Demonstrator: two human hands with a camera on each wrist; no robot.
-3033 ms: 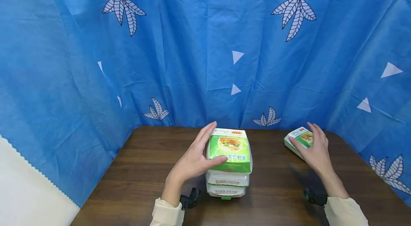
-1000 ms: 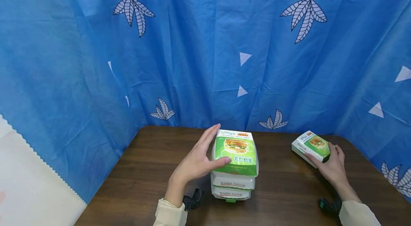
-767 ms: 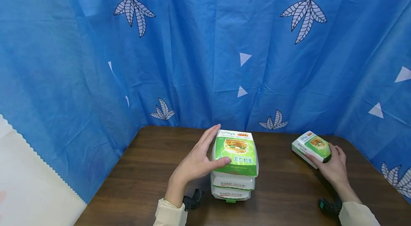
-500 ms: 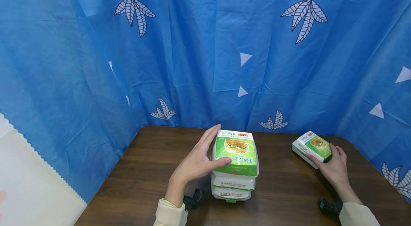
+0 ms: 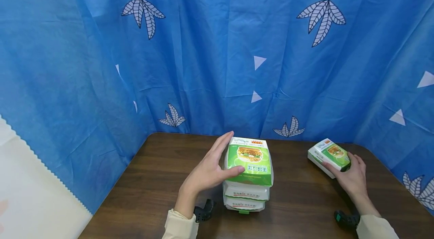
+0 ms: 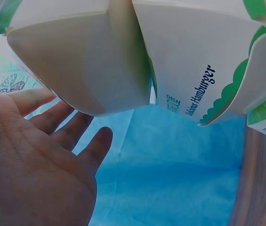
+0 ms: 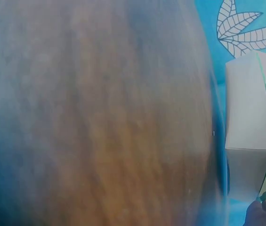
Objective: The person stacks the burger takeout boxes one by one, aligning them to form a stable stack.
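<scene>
A stack of green-and-white burger boxes stands mid-table, its top box (image 5: 249,160) printed with a burger. At its left side is my left hand (image 5: 205,169), the thumb over the near left part of the lid. In the left wrist view, fingers (image 6: 60,113) lie loosely extended by the top box (image 6: 76,61), with some tips hidden behind it. Another burger box (image 5: 330,154) is at the far right. My right hand (image 5: 354,176) holds it by its near right part, between thumb and fingers; the right wrist view catches only part of this box (image 7: 249,103).
A dark brown wooden table (image 5: 291,209) spans the front. Blue patterned curtain (image 5: 203,54) hangs behind it and at both sides. Pale cloth (image 5: 30,193) shows at the lower left. Black wrist devices (image 5: 204,211) are on both wrists.
Since three seconds ago my right hand has shifted to the box's near right part and taken hold of it. The head view has swung slightly left. My left hand stays at the stack.
</scene>
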